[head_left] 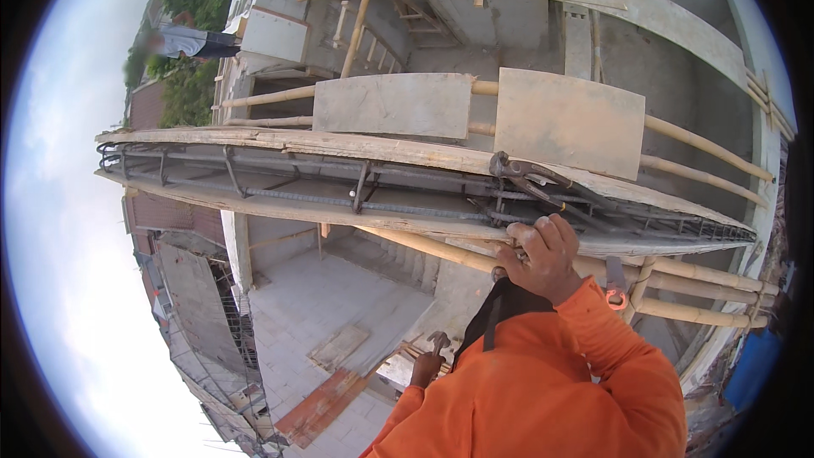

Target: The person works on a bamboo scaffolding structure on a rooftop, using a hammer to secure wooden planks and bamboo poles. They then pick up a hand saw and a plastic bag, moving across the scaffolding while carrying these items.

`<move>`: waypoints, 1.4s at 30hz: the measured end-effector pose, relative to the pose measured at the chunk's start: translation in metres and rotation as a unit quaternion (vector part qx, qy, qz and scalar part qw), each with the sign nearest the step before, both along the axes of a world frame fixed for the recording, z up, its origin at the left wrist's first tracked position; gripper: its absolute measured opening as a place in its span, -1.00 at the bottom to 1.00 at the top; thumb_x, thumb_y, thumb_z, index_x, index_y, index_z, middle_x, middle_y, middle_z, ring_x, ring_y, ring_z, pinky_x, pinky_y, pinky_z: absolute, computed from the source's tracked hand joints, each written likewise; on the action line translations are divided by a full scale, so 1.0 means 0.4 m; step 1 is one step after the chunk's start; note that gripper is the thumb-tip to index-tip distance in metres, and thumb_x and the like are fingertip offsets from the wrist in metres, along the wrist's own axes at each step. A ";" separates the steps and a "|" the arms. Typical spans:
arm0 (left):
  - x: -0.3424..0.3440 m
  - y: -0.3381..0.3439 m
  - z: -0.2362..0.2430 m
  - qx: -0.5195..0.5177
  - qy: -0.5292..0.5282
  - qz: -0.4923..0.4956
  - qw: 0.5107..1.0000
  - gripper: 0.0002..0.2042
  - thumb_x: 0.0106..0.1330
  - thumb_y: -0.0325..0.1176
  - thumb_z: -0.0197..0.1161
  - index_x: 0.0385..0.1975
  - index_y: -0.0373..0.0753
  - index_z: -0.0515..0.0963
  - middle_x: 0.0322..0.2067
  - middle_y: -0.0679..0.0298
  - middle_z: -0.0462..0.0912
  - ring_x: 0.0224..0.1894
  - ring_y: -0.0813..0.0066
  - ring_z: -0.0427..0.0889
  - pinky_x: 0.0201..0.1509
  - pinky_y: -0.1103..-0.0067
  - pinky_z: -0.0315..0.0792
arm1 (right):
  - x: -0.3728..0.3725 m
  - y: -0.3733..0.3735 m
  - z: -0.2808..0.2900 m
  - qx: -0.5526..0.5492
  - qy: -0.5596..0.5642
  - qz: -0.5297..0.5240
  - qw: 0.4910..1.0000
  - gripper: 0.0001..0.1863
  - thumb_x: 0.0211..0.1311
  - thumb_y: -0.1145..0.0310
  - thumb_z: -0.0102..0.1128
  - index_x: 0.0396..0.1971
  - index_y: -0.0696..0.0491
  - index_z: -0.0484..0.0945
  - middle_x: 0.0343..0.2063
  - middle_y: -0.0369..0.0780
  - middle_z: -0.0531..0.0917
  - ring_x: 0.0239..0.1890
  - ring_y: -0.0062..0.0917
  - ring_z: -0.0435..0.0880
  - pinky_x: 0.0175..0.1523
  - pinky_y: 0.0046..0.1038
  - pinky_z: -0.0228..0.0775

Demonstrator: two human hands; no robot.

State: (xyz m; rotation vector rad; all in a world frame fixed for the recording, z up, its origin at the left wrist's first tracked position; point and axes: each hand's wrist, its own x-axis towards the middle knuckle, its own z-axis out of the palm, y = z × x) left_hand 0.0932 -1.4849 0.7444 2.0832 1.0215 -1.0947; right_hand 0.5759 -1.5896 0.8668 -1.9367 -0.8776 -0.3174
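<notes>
My left hand is low in the view, closed round the handle of a hammer whose head points up. My right hand rests at the near side of a long timber formwork, its fingers curled over the board's edge. Whether anything small is pinched there is hidden. Inside the formwork trough runs a cage of steel rebar with stirrups. Just beyond my right fingers, a pair of pincers lies across the far board and the bars, handles angled toward my hand.
Bamboo poles and flat boards span the far side. A tool with an orange handle hangs by the near poles. Below lie a pale tiled floor and reddish planks. Another person stands far off at upper left.
</notes>
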 end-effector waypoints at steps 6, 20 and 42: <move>0.019 -0.017 0.049 -0.003 -0.018 -0.035 0.999 -0.80 0.08 -0.25 0.11 -0.39 -0.14 0.61 -0.46 -0.01 0.59 -0.36 0.01 0.61 -0.30 0.26 0.48 | 0.008 -0.057 0.016 0.081 0.112 0.015 0.990 -0.81 0.11 0.29 0.06 -0.49 0.11 0.48 -0.65 -0.23 0.37 -0.65 -0.43 0.29 -0.55 -0.43 0.14; -0.063 0.023 -0.088 -0.040 -0.010 -0.239 0.970 -0.80 0.05 -0.23 0.15 -0.36 -0.07 0.62 -0.49 0.08 0.61 -0.36 0.13 0.62 -0.31 0.30 0.48 | 0.150 -0.189 0.069 -0.014 0.215 -0.114 0.970 -0.74 0.13 0.22 0.10 -0.35 0.12 0.48 -0.55 -0.18 0.42 -0.52 -0.39 0.39 -0.38 -0.42 0.27; 0.127 -0.030 -0.137 0.033 0.067 0.351 0.933 -0.57 -0.02 0.03 0.21 -0.31 -0.21 0.62 -0.23 -0.03 0.60 -0.13 0.08 0.58 -0.11 0.36 0.44 | 0.211 -0.004 0.123 -0.310 0.092 0.098 0.941 -0.49 -0.52 0.17 0.42 -0.49 0.17 0.46 -0.44 -0.13 0.44 -0.36 -0.21 0.49 -0.28 -0.28 0.37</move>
